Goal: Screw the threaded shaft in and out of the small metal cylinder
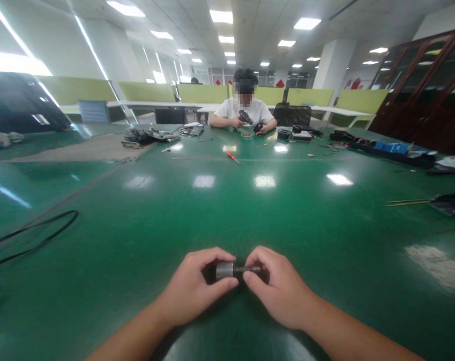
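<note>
Landmark: we're using the red screwdriver (233, 157), lying on the green counter (155, 215), as our zero point.
Metal cylinder: on our side of the screwdriver, well apart from it, up in our hands; can't tell if it's also touching the counter.
Thin shaft: the dark ridged shaft (256, 269) sticks out of the cylinder's (224, 271) right end, lying pretty much sideways.
Left hand: ours (189, 286) is curved into a loose C, thumb on the near side and fingers on the far side, with the cylinder in its grip.
Right hand: ours (282, 288) is nearly closed, pinching the shaft between thumb and fingers.
Person across: white shirt (223, 109), just beyond the screwdriver, a dark tool (246, 117) in one hand and a black object (258, 128) in the other.
Black cable: the loop (61, 228) is left of the screwdriver, nearer to us.
Parts jumble: that heap (144, 135) is left of the screwdriver and slightly beyond.
Yellow rods: thin ones (408, 202), well right of the screwdriver, nearer to us.
</note>
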{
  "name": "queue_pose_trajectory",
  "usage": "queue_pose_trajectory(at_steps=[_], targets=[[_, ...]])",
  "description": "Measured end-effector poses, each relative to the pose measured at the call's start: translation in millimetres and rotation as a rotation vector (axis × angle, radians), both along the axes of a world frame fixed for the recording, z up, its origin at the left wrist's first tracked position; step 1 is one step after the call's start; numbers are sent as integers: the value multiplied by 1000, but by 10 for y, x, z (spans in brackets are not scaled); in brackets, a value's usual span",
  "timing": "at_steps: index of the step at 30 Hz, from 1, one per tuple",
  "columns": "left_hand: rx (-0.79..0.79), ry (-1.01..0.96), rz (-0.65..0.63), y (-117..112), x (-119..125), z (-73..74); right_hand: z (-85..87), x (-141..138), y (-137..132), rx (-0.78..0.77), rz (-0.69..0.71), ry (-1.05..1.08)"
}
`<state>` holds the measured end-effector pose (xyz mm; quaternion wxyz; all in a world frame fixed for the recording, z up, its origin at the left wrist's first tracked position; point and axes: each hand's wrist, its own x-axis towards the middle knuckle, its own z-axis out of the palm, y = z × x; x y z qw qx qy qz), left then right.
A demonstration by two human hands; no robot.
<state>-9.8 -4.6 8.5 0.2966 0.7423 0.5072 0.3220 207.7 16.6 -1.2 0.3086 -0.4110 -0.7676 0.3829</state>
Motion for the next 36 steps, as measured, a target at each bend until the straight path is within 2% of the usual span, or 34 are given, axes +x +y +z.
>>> queue_pose_trajectory(at_steps=[36], targets=[[15, -2, 5, -17, 3, 21, 6, 15, -3, 10, -3, -7]])
